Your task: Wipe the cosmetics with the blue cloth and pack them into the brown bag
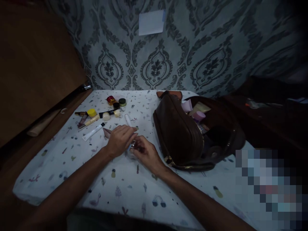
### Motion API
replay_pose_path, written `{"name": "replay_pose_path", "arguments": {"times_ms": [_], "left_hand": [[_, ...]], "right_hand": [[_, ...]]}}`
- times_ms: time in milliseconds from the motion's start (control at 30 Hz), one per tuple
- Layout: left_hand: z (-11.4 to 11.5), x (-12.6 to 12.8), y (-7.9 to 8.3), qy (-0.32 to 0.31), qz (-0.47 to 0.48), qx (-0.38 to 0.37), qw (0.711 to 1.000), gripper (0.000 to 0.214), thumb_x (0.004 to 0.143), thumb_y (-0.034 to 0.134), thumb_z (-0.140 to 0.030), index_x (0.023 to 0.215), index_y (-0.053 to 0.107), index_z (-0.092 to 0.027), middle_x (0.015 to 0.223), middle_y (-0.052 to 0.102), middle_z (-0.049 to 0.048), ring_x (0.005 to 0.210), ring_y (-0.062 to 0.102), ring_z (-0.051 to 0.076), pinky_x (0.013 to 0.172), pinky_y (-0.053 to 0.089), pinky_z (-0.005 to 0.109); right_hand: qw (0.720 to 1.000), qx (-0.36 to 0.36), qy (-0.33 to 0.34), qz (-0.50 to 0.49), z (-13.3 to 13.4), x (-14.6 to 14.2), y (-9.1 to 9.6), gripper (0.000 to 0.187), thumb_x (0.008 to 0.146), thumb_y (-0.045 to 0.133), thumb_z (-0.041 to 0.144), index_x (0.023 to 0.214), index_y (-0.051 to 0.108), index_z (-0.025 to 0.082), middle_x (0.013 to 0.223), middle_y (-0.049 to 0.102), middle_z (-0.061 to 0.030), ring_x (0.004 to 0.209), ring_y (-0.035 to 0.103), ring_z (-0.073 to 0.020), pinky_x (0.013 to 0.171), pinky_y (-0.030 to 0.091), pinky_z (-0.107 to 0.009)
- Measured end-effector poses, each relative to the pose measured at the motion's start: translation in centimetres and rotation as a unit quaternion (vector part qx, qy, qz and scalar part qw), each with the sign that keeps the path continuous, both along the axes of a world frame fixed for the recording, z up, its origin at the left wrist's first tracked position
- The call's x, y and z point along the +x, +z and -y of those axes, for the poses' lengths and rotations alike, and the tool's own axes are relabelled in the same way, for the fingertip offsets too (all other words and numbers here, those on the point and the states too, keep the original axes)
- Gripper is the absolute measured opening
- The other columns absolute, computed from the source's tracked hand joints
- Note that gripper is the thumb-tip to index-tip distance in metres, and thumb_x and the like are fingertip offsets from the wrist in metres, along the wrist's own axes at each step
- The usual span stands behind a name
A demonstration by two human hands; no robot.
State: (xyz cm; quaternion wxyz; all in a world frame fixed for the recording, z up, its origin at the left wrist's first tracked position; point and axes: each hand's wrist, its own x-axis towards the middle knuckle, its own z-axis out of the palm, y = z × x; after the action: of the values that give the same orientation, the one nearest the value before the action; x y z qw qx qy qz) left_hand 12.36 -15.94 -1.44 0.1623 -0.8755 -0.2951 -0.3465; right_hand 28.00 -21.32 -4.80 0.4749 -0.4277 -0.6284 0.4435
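My left hand [121, 139] and my right hand [146, 152] meet near the middle of the table. Curled fingers of the right hand hold a small item with a shiny silvery band [132, 144]; most of it is hidden. The left hand's fingers bend over the same spot, and what they grip is covered. At the left hand's outer side, the pinkish flat end of a tube [106, 132] sticks out. Just beyond the fingers lies a slim white tube [128, 119]. To the right stands an unzipped brown leather bag [178, 134] with a pink-capped tube [198, 116] inside.
A white tube with a black cap [92, 132], brushes [90, 122], a yellow-lidded jar [91, 112] and several small pots [122, 102] lie at the back left. The patterned cloth [130, 192] covers the table. A wooden panel [40, 70] rises on the left; a patterned wall stands behind.
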Motion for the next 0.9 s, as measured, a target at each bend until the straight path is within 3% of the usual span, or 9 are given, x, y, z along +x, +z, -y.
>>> {"name": "replay_pose_path", "arguments": {"times_ms": [100, 200, 300, 433, 567, 733, 900], "left_hand": [[0.1, 0.1, 0.1, -0.019, -0.041, 0.021, 0.999, 0.031, 0.103, 0.037, -0.026, 0.086, 0.062, -0.018, 0.071, 0.063, 0.0035, 0.069, 0.057, 0.018, 0.066, 0.041, 0.032], [-0.5, -0.6, 0.3, -0.002, -0.07, 0.009, 0.998, 0.035, 0.103, 0.035, -0.025, 0.079, 0.059, -0.018, 0.069, 0.062, 0.0031, 0.068, 0.057, 0.017, 0.066, 0.04, 0.032], [-1.8, -2.2, 0.4, 0.037, -0.071, -0.04, 0.996, 0.034, 0.102, 0.036, -0.025, 0.079, 0.06, -0.018, 0.07, 0.064, 0.0035, 0.068, 0.058, 0.017, 0.066, 0.04, 0.03], [-3.7, -4.5, 0.0, 0.112, -0.041, -0.127, 0.985, 0.032, 0.101, 0.038, -0.029, 0.084, 0.063, -0.018, 0.078, 0.068, 0.0055, 0.073, 0.062, 0.018, 0.069, 0.043, 0.029], [-4.8, -5.4, -0.9, 0.153, -0.019, -0.185, 0.971, 0.028, 0.101, 0.04, -0.032, 0.091, 0.064, -0.02, 0.086, 0.072, 0.0052, 0.079, 0.066, 0.02, 0.071, 0.046, 0.029], [-5.1, -5.0, -1.9, 0.145, 0.01, -0.162, 0.976, 0.023, 0.1, 0.044, -0.031, 0.104, 0.063, -0.017, 0.105, 0.071, 0.01, 0.1, 0.065, 0.024, 0.087, 0.05, 0.035], [-4.2, -3.6, -2.1, 0.083, 0.045, -0.143, 0.985, 0.023, 0.1, 0.046, -0.032, 0.105, 0.061, -0.016, 0.102, 0.068, 0.0101, 0.099, 0.062, 0.024, 0.088, 0.052, 0.038]], "right_hand": [[1.0, 0.021, -0.019, 0.005, -0.1, 0.2, 0.0, 0.013, 0.076, 0.065, 0.022, 0.083, 0.053, 0.021, 0.083, 0.057, 0.0011, 0.077, 0.055, -0.0147, 0.071, 0.045, -0.027], [1.0, 0.009, -0.02, 0.004, -0.1, 0.2, 0.0, 0.017, 0.076, 0.065, 0.022, 0.09, 0.056, 0.021, 0.083, 0.058, 0.0008, 0.077, 0.056, -0.0151, 0.071, 0.046, -0.027], [1.0, -0.013, -0.023, -0.002, -0.2, 0.1, -0.2, 0.025, 0.077, 0.067, 0.027, 0.099, 0.058, 0.02, 0.085, 0.061, -0.0006, 0.079, 0.058, -0.0161, 0.07, 0.046, -0.027], [0.999, -0.024, -0.032, -0.013, -0.2, 0.2, 0.0, 0.024, 0.078, 0.067, 0.033, 0.097, 0.058, 0.021, 0.083, 0.06, 0.0, 0.076, 0.057, -0.0152, 0.068, 0.047, -0.026], [0.999, -0.03, -0.031, -0.019, 0.0, 0.5, 0.6, 0.035, 0.081, 0.065, 0.035, 0.113, 0.058, 0.022, 0.082, 0.058, 0.0016, 0.071, 0.056, -0.014, 0.064, 0.046, -0.026], [0.998, -0.051, -0.02, -0.029, -0.2, 0.6, -0.1, 0.031, 0.08, 0.066, 0.037, 0.106, 0.06, 0.021, 0.077, 0.057, 0.0015, 0.068, 0.055, -0.0142, 0.059, 0.045, -0.025], [0.997, -0.053, -0.042, -0.044, -0.9, 0.4, -1.6, 0.034, 0.071, 0.072, 0.032, 0.1, 0.059, 0.021, 0.081, 0.058, -0.0004, 0.072, 0.056, -0.0158, 0.062, 0.048, -0.026]]}}
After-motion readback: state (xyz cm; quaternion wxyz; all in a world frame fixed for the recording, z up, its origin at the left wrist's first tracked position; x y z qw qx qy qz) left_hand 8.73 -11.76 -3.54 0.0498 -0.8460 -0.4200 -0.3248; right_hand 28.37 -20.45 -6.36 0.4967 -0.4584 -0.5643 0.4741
